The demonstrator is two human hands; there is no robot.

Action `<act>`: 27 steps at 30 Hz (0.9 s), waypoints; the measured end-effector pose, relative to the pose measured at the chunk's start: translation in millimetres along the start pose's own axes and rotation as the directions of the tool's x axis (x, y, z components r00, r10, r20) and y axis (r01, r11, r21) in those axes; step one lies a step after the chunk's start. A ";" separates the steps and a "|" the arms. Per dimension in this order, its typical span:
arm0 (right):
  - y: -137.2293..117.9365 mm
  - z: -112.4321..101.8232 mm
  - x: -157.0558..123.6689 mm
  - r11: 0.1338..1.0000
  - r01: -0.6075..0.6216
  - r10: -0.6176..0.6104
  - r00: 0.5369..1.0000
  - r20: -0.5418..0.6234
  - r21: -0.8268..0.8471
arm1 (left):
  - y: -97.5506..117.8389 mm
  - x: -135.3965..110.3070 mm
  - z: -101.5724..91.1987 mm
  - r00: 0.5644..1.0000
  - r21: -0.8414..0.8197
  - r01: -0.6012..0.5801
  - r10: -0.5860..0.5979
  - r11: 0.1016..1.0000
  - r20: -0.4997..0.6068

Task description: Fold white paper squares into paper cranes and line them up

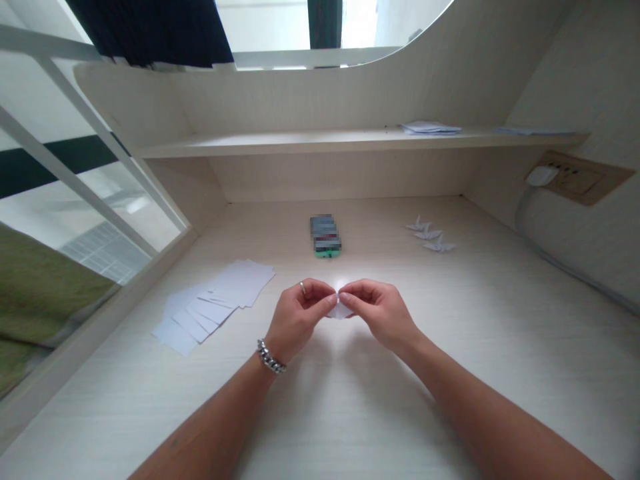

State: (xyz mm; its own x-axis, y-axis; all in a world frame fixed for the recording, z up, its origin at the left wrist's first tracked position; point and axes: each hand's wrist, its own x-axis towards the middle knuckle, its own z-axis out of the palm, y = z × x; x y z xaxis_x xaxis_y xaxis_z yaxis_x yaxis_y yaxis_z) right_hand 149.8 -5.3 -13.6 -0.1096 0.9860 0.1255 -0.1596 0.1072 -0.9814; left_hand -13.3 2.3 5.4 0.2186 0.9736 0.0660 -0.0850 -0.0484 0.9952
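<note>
A small piece of folded white paper (pixel 339 311) is pinched between my two hands above the middle of the desk. My left hand (pixel 303 311), with a ring and a chain bracelet, grips its left side between thumb and fingers. On the opposite side, my right hand (pixel 379 308) pinches it the same way, and the thumbs nearly meet. Most of the paper is hidden behind the fingers. Several folded paper cranes (pixel 429 235) sit at the back right. Loose white paper sheets (pixel 220 300) lie fanned out to the left of my hands.
A phone (pixel 326 235) with a green edge lies beyond my hands; its screen is blurred out. Paper stacks (pixel 431 127) rest on the shelf (pixel 310 144). A white plug in the wall socket (pixel 585 177) trails a grey cable (pixel 565 265) along the right side.
</note>
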 end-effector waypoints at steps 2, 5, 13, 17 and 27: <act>0.5 0.4 -0.7 0.999 0.020 -0.020 1.000 -0.009 -0.033 | -1.2 0.5 0.0 1.000 0.008 -0.001 0.001 1.000 -0.008; 0.1 0.6 -1.1 0.998 0.031 -0.032 0.999 -0.018 -0.051 | -3.3 1.3 -0.6 1.000 0.012 -0.017 0.017 1.000 -0.019; 0.3 0.9 0.1 0.998 0.026 -0.027 1.000 -0.016 -0.052 | -4.4 1.4 -1.3 0.999 0.045 -0.040 0.042 0.998 -0.029; 0.6 0.5 0.2 0.998 0.025 -0.026 1.000 -0.016 -0.061 | -4.8 1.4 -0.3 0.998 0.060 -0.042 0.045 0.997 -0.037; 3.5 -0.5 0.4 0.998 0.026 -0.028 0.999 -0.042 -0.058 | -4.5 1.7 1.1 0.997 0.091 -0.044 0.049 0.995 -0.051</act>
State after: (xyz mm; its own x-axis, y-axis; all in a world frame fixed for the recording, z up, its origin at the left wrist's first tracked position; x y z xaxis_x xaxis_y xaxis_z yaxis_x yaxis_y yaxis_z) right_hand 149.7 -4.4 -17.1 -0.0639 0.9871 0.1468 -0.1053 0.1396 -0.9846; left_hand -11.5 3.9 1.1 0.1643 0.9802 0.1108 -0.0060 -0.1113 0.9938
